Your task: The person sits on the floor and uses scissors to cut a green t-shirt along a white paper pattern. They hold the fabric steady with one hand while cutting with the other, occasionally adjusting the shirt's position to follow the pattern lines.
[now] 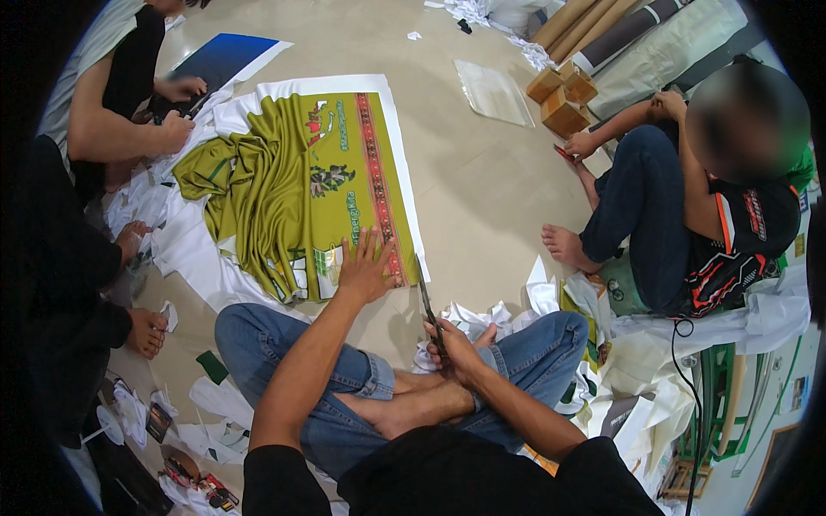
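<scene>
Many scraps (544,297) near olive cloth (267,172); beige floor (469,163)

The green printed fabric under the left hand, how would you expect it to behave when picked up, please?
The green printed fabric is probably floppy, as its left side lies bunched in soft folds. Those narrow folds suggest thin, fairly light cloth. Its sheen hints that it might slip.

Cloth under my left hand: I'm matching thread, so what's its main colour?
The cloth is mainly olive green, best seen in the head view.
</scene>
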### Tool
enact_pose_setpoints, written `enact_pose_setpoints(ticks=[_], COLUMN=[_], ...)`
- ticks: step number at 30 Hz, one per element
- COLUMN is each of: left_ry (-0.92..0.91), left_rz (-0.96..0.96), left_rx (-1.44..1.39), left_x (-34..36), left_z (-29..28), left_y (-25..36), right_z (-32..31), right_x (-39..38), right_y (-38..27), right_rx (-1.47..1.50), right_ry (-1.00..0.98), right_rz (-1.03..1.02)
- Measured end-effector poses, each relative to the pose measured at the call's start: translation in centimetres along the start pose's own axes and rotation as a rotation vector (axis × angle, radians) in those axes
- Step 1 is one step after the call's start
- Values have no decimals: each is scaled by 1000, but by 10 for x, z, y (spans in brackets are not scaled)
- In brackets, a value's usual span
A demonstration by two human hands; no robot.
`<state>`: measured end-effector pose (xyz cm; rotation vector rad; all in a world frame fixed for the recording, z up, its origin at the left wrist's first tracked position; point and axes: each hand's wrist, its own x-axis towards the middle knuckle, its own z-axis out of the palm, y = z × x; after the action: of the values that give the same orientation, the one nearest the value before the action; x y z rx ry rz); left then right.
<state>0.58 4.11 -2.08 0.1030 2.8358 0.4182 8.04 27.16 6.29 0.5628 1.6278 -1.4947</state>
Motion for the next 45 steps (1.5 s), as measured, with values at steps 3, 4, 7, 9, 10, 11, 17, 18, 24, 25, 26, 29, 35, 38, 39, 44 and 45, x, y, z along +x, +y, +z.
enact_pose_setpoints(ticks=[3,4,7,9,10,11,17,18,24,25,26,29,35,38,39,44,45], left_ry=[-45,-56,-90,-94,-88,-84,-78,-84,-121,-128,-135,-155,-180,-182,-182,-204,-207], left_rz=[-2,-2,-8,-6,-2,-2,-18,-19,-24,-23,-23,-34,-32,-27,-30,-44,-47], left_rx=[10,10,20,26,29,31,57,52,55,53,48,60,63,51,58,65,71], left_x=[-3,-3,-6,-6,-6,-7,-8,-9,-10,-10,-10,-11,-15,-15,-16,-20,-20], left_z=[-7,-10,-12,-12,-12,-10,-4,-4,-7,-7,-8,-8,-7,-5,-5,-10,-11], left_y=[4,5,6,8,10,9,9,10,15,15,15,17,21,20,20,24,26], right_z=[1,0,3,2,-2,-1,-1,1,1,1,1,2,3,3,4,5,4], right_x=[0,3,7,12,19,20,17,17,23,22,21,20,33,35,34,42,45], right_y=[-6,-10,-14,-9,-1,2,-2,-4,-2,1,2,0,-7,-3,-3,-5,-7], right_rx=[40,39,14,-19,-39,-60,-3,-10,-71,-82,-94,-7,4,-80,-91,10,19], right_ry=[6,9,24,33,34,31,6,21,48,37,27,15,52,72,73,123,106], right_rz=[33,35,27,-23,-65,-105,-28,-23,-43,-51,-60,-36,-59,-83,-83,-65,-49])
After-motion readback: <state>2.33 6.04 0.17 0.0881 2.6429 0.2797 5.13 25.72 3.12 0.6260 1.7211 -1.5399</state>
